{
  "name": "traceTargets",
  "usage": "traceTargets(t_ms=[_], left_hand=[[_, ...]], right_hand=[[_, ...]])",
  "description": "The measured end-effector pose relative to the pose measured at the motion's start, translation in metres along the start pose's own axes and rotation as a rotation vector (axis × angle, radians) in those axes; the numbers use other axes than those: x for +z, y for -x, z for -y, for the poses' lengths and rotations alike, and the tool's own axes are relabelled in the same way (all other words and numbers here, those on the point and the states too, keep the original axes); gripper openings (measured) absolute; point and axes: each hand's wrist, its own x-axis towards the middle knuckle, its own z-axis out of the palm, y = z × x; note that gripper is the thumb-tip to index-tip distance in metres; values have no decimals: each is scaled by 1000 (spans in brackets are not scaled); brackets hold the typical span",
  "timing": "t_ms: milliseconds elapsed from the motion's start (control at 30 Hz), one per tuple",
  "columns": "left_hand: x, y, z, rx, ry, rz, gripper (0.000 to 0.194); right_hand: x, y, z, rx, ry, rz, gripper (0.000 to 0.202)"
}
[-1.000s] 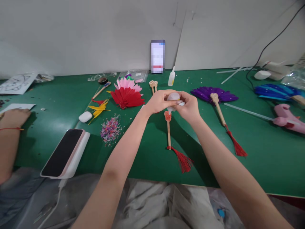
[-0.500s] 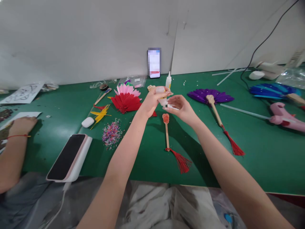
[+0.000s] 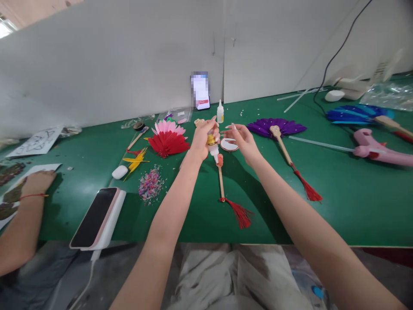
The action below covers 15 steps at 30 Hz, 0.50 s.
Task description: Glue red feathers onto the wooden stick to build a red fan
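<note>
In the head view, a person's left hand [image 3: 203, 140] grips a small bottle [image 3: 211, 140] with a gold label, nozzle tilted downward, above a green table [image 3: 348, 202]. The right hand [image 3: 244, 141] hovers beside it, fingers loosely spread and holding nothing. A round white disc [image 3: 229, 145] lies between the hands. Just below the left hand lies a slim wooden handle [image 3: 221, 183], its reddish head near the nozzle; whether they touch is unclear. A red tassel [image 3: 240, 213] trails from its near end. A second bottle [image 3: 220, 114] stands beyond the hands; a purple feather fan [image 3: 280, 128] rests to the right hand's right. The held bottle looks light, likely soft-walled and easily squeezed, best gripped around its labelled body, clear of the nozzle. The handle appears light and stiff, its bare shaft the sensible hold.
</note>
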Motion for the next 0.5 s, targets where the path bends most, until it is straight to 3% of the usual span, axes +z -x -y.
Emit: traceTargets(t_ms=[267,433,500], left_hand=[[17,-7,4,74,-67,-40,55],[12,-7,1,99,-73,-77,58],[8,-7,1,114,-49,-45,58]], right_hand=[[7,-10,11,10,-54,-54,46],[25,-24,17,31,-39,-3,53],[33,-28,18,-64,64,62,61]])
